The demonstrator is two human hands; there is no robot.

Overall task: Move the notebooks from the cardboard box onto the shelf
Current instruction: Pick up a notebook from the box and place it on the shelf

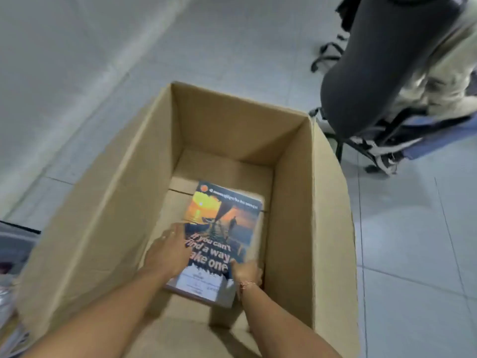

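An open cardboard box (124,192) stands on the floor below me. At its bottom lies a stack of notebooks (222,228); the top cover shows an orange sunset and white lettering. My left hand (167,251) rests on the stack's left edge, fingers spread over the cover. My right hand (246,273) grips the stack's near right corner, thumb on top and fingers around the edge. A thread band is on that wrist. No shelf is in view.
A dark office chair (382,63) with a person in light clothes (449,73) seated on it stands at the upper right, close to the box's far right corner. Grey tiled floor (413,254) surrounds the box. Some blurred items (10,280) lie at the left edge.
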